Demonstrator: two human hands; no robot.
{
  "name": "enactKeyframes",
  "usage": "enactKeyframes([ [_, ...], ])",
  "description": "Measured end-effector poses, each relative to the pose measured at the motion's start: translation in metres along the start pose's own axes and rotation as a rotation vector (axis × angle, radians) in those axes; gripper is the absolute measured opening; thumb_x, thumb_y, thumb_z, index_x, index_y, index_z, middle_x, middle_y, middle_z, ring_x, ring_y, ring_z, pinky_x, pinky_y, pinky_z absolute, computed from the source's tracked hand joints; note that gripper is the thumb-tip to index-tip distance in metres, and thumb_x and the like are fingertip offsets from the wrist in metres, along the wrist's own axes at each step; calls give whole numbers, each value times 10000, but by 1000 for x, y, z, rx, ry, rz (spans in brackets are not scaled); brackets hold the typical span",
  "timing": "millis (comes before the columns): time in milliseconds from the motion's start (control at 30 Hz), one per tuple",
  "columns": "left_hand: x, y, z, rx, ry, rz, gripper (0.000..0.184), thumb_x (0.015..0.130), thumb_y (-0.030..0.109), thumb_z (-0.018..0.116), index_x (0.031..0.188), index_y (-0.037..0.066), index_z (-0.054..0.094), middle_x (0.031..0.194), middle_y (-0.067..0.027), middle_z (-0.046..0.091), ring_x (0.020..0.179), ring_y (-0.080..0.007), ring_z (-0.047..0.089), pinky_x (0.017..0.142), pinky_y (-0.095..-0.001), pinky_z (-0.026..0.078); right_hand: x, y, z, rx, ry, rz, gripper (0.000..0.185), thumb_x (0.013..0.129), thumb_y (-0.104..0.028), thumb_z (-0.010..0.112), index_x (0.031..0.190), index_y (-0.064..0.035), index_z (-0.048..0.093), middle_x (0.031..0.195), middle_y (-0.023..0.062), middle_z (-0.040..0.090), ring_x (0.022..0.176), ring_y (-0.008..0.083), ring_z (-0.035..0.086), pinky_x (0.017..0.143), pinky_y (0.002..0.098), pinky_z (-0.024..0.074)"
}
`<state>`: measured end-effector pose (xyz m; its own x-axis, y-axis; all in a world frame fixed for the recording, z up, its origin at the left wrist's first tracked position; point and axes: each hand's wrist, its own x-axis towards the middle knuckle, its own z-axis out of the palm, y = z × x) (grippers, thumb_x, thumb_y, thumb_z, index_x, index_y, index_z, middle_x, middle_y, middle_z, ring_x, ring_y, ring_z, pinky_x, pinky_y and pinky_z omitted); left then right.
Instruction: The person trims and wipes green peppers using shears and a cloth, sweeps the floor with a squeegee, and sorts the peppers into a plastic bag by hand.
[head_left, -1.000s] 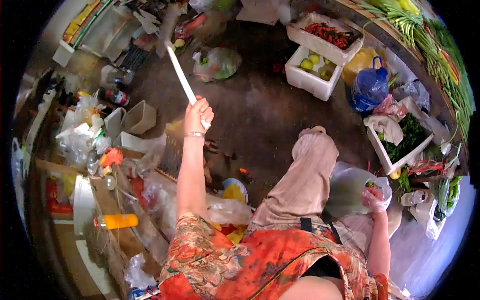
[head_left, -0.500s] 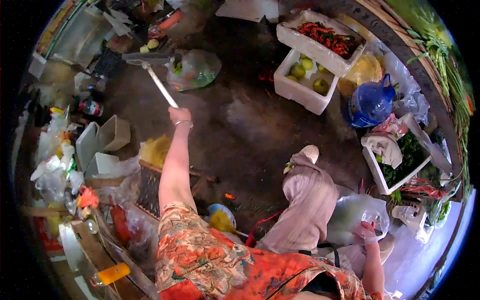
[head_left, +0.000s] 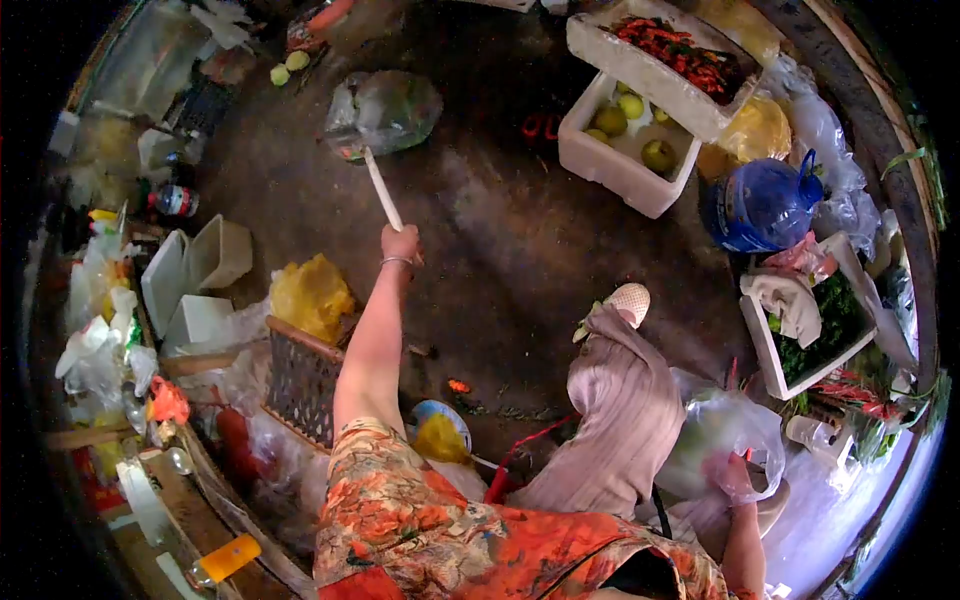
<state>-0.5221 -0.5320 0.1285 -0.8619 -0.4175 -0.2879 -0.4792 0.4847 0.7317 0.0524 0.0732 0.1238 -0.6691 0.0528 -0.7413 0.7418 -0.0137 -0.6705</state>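
Note:
My left hand [head_left: 401, 243] is closed around the pale handle of a long stick-like tool [head_left: 381, 190], arm stretched forward over the dark floor. The tool's far end meets the near edge of a clear plastic bag [head_left: 395, 108] with green and red contents; its head cannot be made out there. Close to my right leg, my right hand [head_left: 732, 475] grips another clear plastic bag [head_left: 765, 425]. Pale green contents show blurrily through it, and its film partly covers my fingers.
Foam boxes at right hold round green fruit [head_left: 657, 155], red chillies [head_left: 675, 55] and leafy greens [head_left: 825, 335]. A blue water jug [head_left: 765, 205] stands between them. A dark crate [head_left: 303, 385], yellow bag [head_left: 312, 298] and white containers [head_left: 222, 252] line the left.
My left hand has moved right and nearer to me, bringing the tool off its earlier spot left of the floor bag. The tool's flat head, visible before, no longer shows clearly. My right hand keeps its bag.

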Motion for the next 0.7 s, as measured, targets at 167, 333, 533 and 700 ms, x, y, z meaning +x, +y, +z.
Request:
enactKeyframes([
  [167,30,-7,9,-1072,-459,-205,124,826,78,553,782,79,437,564,-8,388,432,-121,362,358,-267,274,-9,-38,19,-108,83,130,179,905,-213,518,1023,-85,556,937,68,608,855,237,579,705,395,490],
  [333,14,43,3,-1531,-788,-293,288,885,78,525,652,136,364,532,42,304,407,-67,300,367,-217,250,1,2,4,534,-119,28,167,921,-176,457,1026,-83,549,1047,69,579,905,262,556,747,450,472],
  [533,-20,71,-13,-1554,-912,-271,329,906,102,489,613,133,342,518,35,303,409,-72,289,371,-217,258,-3,-31,25,320,39,15,178,916,-178,482,1011,-51,563,967,49,568,857,216,545,740,379,457],
  [700,-44,79,-34,-1597,-915,-195,321,924,118,464,625,130,350,517,33,311,398,-75,290,350,-212,266,-1,-22,24,591,25,6,156,905,-142,513,996,-32,576,918,33,575,801,188,555,709,335,465],
])
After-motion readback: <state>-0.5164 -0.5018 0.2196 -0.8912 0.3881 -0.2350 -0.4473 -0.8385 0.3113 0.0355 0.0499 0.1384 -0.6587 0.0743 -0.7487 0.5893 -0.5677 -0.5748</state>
